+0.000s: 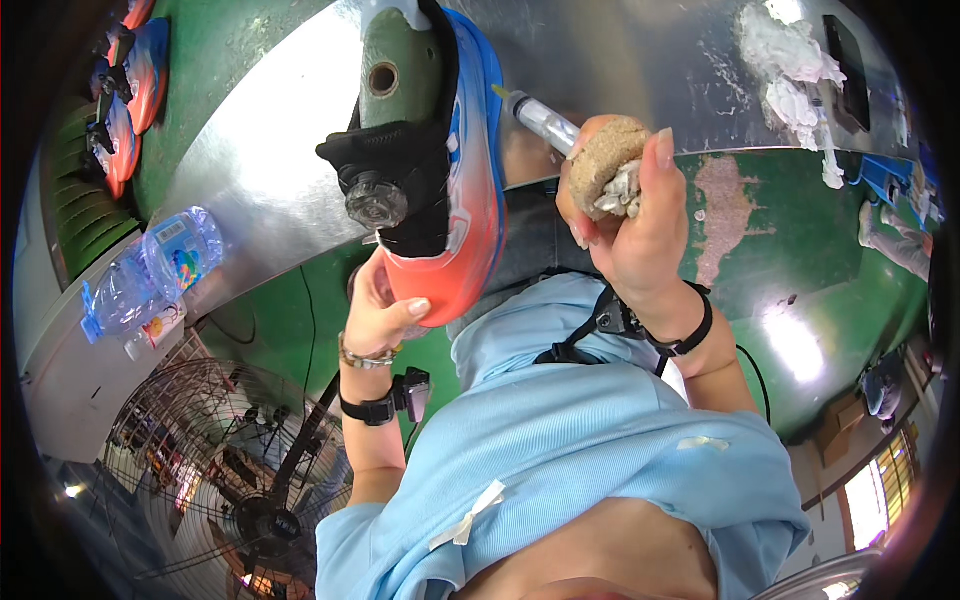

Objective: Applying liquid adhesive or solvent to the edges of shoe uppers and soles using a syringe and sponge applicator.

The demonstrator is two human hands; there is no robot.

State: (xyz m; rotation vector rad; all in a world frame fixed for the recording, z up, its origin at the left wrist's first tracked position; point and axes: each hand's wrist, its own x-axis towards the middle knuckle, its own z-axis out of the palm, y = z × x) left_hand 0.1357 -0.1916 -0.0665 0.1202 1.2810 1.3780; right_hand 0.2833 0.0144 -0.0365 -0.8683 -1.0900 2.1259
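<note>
A shoe with an orange and blue outer [470, 225] and a black collar lies lengthwise in front of me, with a green last [400, 60] in it. A clear, crumpled bundle [376, 203] sits at the black collar. My left hand [385, 308] grips the shoe's orange near end, thumb on top. To the right, my right hand [640, 225] is closed around a tan, rough block [608, 165] with whitish residue on it. A clear syringe [545, 122] also sticks out of that hand, its yellowish tip pointing at the shoe's side without touching it.
The shoe rests over a shiny metal table [270, 130]. White crumpled material [790, 65] and a dark flat object [847, 75] lie at the far right. Plastic bottles [155, 265] stand at left, above a caged fan [240, 480]. More orange-and-blue shoes [148, 75] are at far left.
</note>
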